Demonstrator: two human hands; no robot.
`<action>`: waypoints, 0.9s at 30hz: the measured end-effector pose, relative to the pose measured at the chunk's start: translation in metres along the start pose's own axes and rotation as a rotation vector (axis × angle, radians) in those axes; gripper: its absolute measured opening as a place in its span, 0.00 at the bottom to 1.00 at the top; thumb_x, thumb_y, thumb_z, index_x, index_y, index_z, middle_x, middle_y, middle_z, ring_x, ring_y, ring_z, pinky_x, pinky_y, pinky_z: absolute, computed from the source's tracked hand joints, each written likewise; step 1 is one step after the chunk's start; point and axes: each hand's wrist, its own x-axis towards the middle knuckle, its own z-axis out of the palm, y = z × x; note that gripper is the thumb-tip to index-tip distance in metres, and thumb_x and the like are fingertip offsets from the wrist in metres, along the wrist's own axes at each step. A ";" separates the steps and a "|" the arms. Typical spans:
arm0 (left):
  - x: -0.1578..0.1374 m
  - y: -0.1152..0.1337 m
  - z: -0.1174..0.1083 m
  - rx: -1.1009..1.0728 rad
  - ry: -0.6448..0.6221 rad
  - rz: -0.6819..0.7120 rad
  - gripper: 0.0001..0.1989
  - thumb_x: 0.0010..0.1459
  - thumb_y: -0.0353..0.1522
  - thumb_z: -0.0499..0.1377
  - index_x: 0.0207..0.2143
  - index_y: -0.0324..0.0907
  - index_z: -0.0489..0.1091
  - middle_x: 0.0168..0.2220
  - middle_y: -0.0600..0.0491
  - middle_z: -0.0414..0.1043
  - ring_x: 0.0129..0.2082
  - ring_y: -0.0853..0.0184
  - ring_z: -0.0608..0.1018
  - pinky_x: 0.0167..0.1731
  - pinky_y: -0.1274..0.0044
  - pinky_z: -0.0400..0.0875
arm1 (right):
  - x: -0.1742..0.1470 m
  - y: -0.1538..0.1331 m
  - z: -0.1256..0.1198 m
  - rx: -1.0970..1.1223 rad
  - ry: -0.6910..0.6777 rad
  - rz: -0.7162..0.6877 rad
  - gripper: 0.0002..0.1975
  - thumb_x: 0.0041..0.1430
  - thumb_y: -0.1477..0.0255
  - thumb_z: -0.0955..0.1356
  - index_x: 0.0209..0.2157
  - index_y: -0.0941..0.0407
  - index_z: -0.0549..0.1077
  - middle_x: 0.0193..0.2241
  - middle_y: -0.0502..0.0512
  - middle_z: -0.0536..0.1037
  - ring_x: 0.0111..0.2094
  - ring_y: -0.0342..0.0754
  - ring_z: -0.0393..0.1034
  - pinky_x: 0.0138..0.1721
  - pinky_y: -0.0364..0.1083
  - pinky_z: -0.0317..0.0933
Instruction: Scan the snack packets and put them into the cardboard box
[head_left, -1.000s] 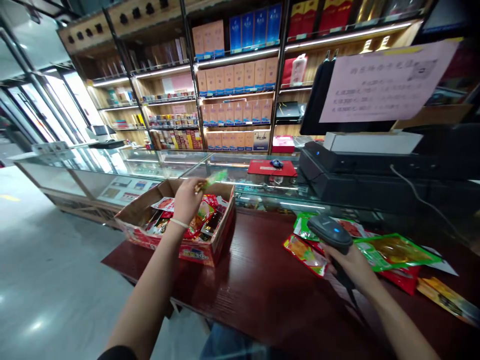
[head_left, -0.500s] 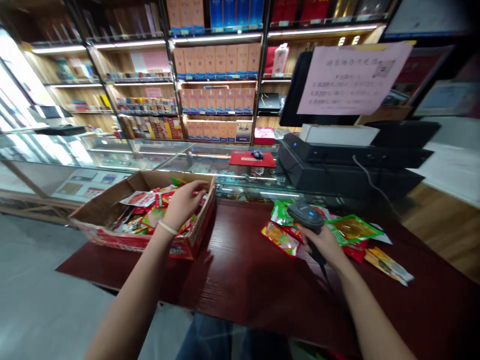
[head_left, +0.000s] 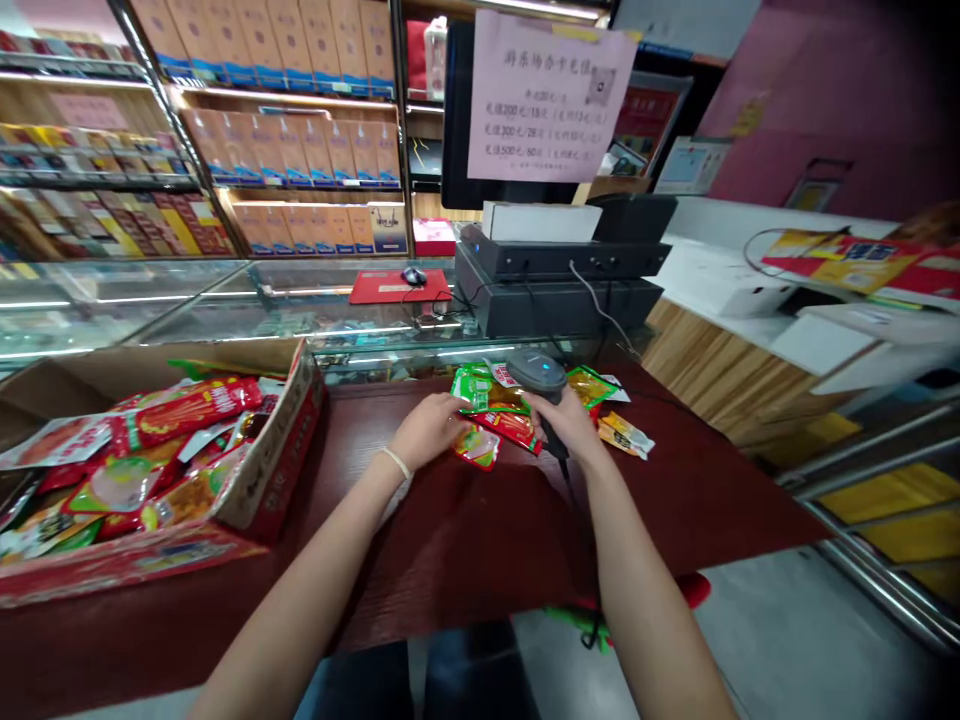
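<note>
My right hand (head_left: 568,425) is wrapped round the handle of a black barcode scanner (head_left: 537,372), its head above a small pile of snack packets. At the pile's left edge is my left hand (head_left: 429,430), thumb and fingers apart, the fingertips at a green snack packet (head_left: 472,385); no firm grip shows. Below it lie a red and yellow packet (head_left: 477,446) and a long red packet (head_left: 511,430). To the scanner's right rest a green-edged packet (head_left: 590,384) and a yellow packet (head_left: 626,436). A cardboard box (head_left: 289,470) full of snack packets stands at left.
All this lies on a dark red tabletop (head_left: 480,540). Behind it are a glass counter (head_left: 315,310), a mouse (head_left: 413,276) on a red pad and a black cash register (head_left: 555,300) under a monitor with a pink notice (head_left: 551,100). Metal rails (head_left: 885,560) stand at right.
My left hand has moved right, from over the cardboard box to the packet pile. My right hand keeps the scanner over the pile. The view has turned right.
</note>
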 end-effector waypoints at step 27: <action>-0.020 -0.044 0.040 -0.638 0.627 -0.634 0.20 0.67 0.45 0.49 0.35 0.41 0.72 0.34 0.49 0.77 0.35 0.64 0.77 0.38 0.76 0.68 | -0.005 -0.005 0.013 0.042 -0.018 0.033 0.21 0.50 0.52 0.74 0.24 0.52 0.65 0.14 0.46 0.69 0.12 0.42 0.62 0.14 0.43 0.56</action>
